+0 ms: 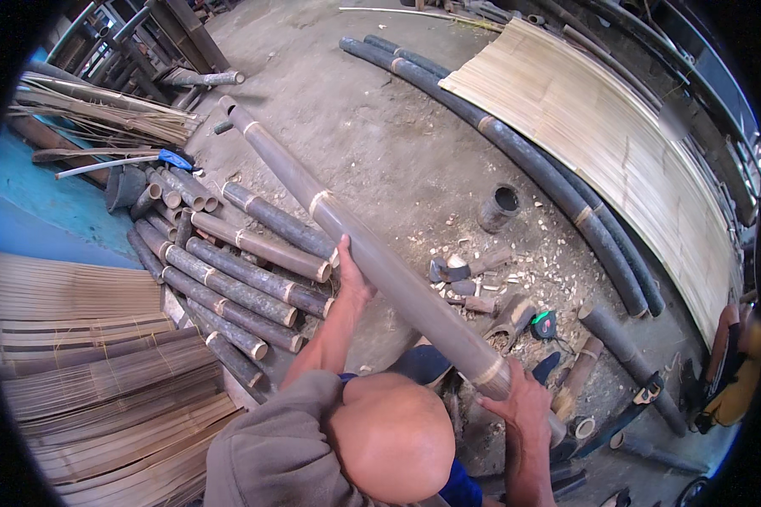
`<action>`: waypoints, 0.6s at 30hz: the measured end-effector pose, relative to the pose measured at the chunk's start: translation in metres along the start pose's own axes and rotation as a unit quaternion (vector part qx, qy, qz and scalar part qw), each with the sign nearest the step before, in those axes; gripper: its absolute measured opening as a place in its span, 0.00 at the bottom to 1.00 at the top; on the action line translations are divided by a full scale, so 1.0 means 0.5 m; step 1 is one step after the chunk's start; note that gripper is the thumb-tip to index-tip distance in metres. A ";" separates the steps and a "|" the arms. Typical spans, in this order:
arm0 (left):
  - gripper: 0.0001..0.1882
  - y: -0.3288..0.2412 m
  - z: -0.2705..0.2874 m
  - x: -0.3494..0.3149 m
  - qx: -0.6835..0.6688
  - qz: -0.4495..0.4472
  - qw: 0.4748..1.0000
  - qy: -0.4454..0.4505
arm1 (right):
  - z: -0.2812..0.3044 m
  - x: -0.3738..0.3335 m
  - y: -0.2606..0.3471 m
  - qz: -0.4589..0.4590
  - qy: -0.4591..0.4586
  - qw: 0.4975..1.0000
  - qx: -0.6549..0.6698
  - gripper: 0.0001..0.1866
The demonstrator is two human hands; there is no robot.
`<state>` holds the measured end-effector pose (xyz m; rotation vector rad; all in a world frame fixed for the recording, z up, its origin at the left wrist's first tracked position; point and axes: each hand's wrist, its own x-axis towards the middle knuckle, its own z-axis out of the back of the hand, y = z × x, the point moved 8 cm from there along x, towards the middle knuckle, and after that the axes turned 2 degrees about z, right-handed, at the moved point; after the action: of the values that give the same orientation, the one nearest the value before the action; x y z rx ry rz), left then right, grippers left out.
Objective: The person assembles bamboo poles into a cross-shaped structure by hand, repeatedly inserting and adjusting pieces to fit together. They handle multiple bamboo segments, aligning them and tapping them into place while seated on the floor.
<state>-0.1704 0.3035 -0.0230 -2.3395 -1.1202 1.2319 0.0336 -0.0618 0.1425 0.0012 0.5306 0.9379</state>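
Observation:
A long brown bamboo pole (pixel 406 296) slants from the upper left to the lower right in front of me. My left hand (pixel 355 270) supports it near the middle, thumb up along its side. Close to its near end, my right hand (pixel 520 393) is wrapped over the pole. The far end has a cut opening, with a short dark stub (pixel 222 128) beside it. Below the pole on the ground lie a hatchet head (pixel 450 270), a cut bamboo piece (pixel 509 324) and a green and black tape measure (pixel 543 324).
Several cut bamboo lengths (pixel 228 291) are piled at the left, beside slatted bamboo panels (pixel 101 363). Long dark bamboo poles (pixel 516 152) and a pale bamboo mat (pixel 600 127) lie at the right. A dark cylindrical container (pixel 500 209) stands among wood chips.

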 end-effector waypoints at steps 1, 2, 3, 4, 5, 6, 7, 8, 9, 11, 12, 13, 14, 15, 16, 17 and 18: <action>0.50 0.018 -0.016 -0.013 -0.003 0.008 1.000 0.003 | 0.010 -0.015 -0.028 -0.003 -0.021 1.000 -0.011 0.51; 0.52 0.035 -0.031 -0.026 -0.019 0.018 0.999 0.024 | 0.013 -0.031 -0.052 -0.004 -0.040 0.999 -0.021 0.50; 0.53 0.050 -0.045 -0.040 -0.036 0.029 0.998 0.045 | 0.024 -0.050 -0.069 -0.002 -0.103 0.994 -0.037 0.49; 0.55 0.064 -0.063 -0.055 -0.051 0.041 0.996 0.068 | 0.026 -0.065 -0.085 -0.001 -0.129 0.990 -0.056 0.49; 0.57 0.077 -0.072 -0.070 -0.066 0.048 0.995 0.065 | 0.029 -0.082 -0.099 -0.003 -0.153 0.985 -0.077 0.49; 0.58 0.089 -0.080 -0.087 -0.081 0.056 0.993 0.061 | 0.032 -0.098 -0.112 -0.004 -0.177 0.979 -0.097 0.49; 0.60 0.101 -0.090 -0.103 -0.097 0.065 0.991 0.059 | 0.030 -0.112 -0.132 -0.002 -0.187 0.977 -0.103 0.49; 0.61 0.104 -0.103 -0.116 -0.097 0.066 0.990 0.079 | 0.031 -0.120 -0.148 0.002 -0.201 0.974 -0.104 0.49; 0.62 0.106 -0.116 -0.129 -0.097 0.068 0.988 0.099 | 0.032 -0.129 -0.162 0.004 -0.214 0.971 -0.105 0.49; 0.63 0.098 -0.160 -0.150 -0.095 0.058 0.984 0.138 | 0.036 -0.141 -0.181 0.002 -0.243 0.965 -0.099 0.50; 0.63 0.084 -0.180 -0.159 -0.094 0.045 0.982 0.156 | 0.035 -0.145 -0.189 -0.002 -0.256 0.962 -0.092 0.51; 0.63 0.068 -0.204 -0.171 -0.090 0.033 0.980 0.176 | 0.028 -0.151 -0.198 -0.010 -0.271 0.959 -0.082 0.52; 0.62 0.046 -0.222 -0.179 -0.086 0.009 0.980 0.182 | 0.028 -0.158 -0.193 0.000 -0.294 0.952 -0.080 0.52; 0.61 0.015 -0.237 -0.184 -0.082 -0.014 0.979 0.188 | 0.030 -0.154 -0.186 0.007 -0.317 0.945 -0.078 0.53; 0.61 -0.017 -0.256 -0.192 -0.077 -0.036 0.977 0.196 | 0.034 -0.150 -0.177 0.013 -0.340 0.937 -0.076 0.53; 0.61 -0.026 -0.296 -0.209 -0.091 -0.024 0.968 0.232 | 0.042 -0.163 -0.173 0.007 -0.366 0.928 -0.071 0.54; 0.61 -0.068 -0.315 -0.235 -0.099 -0.032 0.961 0.256 | 0.037 -0.146 -0.155 0.020 -0.389 0.920 -0.054 0.55</action>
<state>-0.1032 0.2569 0.1590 -2.5281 -1.1547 0.4536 0.0664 -0.1602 0.1729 0.2776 -0.2609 0.9198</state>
